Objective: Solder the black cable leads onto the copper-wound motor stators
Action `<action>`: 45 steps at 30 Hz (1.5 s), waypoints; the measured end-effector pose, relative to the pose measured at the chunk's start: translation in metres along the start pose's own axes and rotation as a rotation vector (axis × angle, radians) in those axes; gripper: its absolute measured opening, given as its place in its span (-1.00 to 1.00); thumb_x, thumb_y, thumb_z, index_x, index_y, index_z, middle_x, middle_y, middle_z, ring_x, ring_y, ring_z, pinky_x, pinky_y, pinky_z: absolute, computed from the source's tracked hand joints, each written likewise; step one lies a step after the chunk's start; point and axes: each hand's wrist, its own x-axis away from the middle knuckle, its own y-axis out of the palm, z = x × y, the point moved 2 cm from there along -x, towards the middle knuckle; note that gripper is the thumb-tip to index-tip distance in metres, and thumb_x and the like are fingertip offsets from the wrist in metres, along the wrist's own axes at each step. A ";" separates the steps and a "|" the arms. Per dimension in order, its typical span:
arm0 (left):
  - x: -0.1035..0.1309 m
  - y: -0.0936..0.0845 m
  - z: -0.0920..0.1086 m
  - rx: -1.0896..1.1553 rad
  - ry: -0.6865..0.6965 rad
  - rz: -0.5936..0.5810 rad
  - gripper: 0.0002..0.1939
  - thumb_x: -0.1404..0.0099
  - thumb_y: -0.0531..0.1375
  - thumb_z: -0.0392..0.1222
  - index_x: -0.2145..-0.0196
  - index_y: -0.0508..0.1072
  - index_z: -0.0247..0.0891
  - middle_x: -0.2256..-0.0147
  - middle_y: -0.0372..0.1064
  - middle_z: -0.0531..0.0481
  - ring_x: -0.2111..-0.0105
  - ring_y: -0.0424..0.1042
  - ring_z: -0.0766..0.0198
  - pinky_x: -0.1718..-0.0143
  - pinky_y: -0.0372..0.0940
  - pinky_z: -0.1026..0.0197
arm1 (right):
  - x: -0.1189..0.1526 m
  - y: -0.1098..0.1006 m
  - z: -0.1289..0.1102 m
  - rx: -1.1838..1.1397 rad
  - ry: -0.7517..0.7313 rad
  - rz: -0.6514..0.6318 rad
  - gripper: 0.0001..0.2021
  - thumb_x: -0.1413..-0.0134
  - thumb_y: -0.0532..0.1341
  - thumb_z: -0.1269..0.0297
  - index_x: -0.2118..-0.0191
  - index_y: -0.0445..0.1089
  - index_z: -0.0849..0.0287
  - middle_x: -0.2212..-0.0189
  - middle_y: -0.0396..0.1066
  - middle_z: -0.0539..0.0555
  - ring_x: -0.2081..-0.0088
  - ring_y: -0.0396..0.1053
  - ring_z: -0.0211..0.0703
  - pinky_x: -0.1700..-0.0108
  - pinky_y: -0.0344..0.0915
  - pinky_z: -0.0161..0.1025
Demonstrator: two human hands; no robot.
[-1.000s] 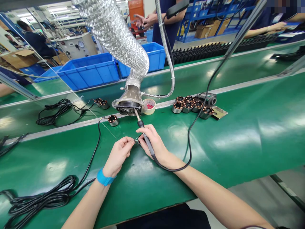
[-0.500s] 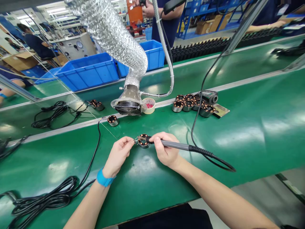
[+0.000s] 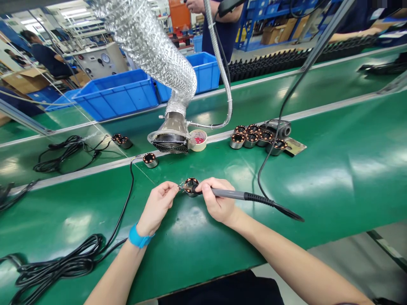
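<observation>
A motor stator (image 3: 191,186) with copper windings sits upright on the green bench between my hands. My right hand (image 3: 219,198) grips a soldering iron (image 3: 229,193) by its grey handle, the tip over the stator's left inner side; exact contact is too small to tell. Thumb and forefinger of my left hand (image 3: 162,203) pinch what look like thin wires (image 3: 181,187) at the stator's left edge. Behind and to the left stands another stator (image 3: 150,160), wired to a black cable (image 3: 129,190). The coiled part of that cable lies at the lower left.
A fume extraction hood (image 3: 170,134) hangs just beyond the stator, beside a tape roll (image 3: 199,140). Several stators (image 3: 251,140) cluster at the right near a metal stand (image 3: 281,128). Blue bins (image 3: 117,95) stand behind the far belt. The iron's cord (image 3: 263,165) rises at the right.
My right hand and the soldering iron have shifted slightly left, further over the stator, and the cord swung. Cable and stators on the far belt moved left. My left hand has barely moved.
</observation>
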 end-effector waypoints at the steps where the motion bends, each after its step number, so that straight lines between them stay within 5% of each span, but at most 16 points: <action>1: 0.000 0.000 0.000 0.002 -0.001 0.000 -0.70 -0.26 0.21 0.04 0.33 0.41 -0.29 0.58 0.02 0.18 0.62 -0.06 0.46 0.60 -0.17 0.34 | 0.000 0.000 0.001 -0.006 0.019 0.008 -0.75 -0.22 0.05 0.37 0.44 0.40 0.13 0.52 0.50 -0.04 0.50 0.46 -0.27 0.40 0.40 -0.32; 23: 0.000 0.001 0.001 0.045 -0.003 0.035 -0.70 -0.17 0.28 0.03 0.38 0.43 -0.29 0.59 0.07 0.16 0.64 -0.02 0.47 0.62 -0.14 0.34 | 0.001 -0.003 0.001 0.005 0.066 0.064 -0.75 -0.26 0.05 0.36 0.41 0.40 0.13 0.52 0.47 -0.03 0.51 0.43 -0.27 0.39 0.39 -0.31; 29: 0.000 0.002 0.001 0.052 -0.005 -0.002 -0.71 -0.22 0.25 0.03 0.35 0.42 -0.29 0.56 0.03 0.17 0.63 -0.05 0.48 0.62 -0.15 0.35 | 0.000 0.007 0.005 0.014 -0.010 -0.092 -0.85 -0.25 0.12 0.41 0.16 0.43 0.12 0.35 0.48 0.01 0.36 0.45 -0.27 0.24 0.41 -0.31; 35: 0.003 0.004 0.004 0.036 0.018 -0.012 -0.71 -0.21 0.25 0.04 0.33 0.42 -0.27 0.52 0.12 0.15 0.61 -0.03 0.48 0.62 -0.12 0.36 | 0.007 0.028 0.023 0.008 -0.008 -0.294 -0.61 -0.28 0.08 0.43 -0.17 0.27 -0.02 0.07 0.27 0.10 0.20 0.41 -0.26 0.09 0.42 -0.24; 45: 0.005 0.002 0.010 -0.041 0.107 -0.045 -0.74 -0.25 0.21 0.02 0.33 0.43 -0.26 0.52 0.17 0.11 0.56 0.11 0.40 0.53 0.07 0.33 | 0.003 0.027 0.014 0.012 0.006 -0.399 -0.59 -0.20 0.12 0.47 -0.13 0.29 -0.03 0.05 0.32 0.11 0.06 0.37 -0.15 0.04 0.42 -0.18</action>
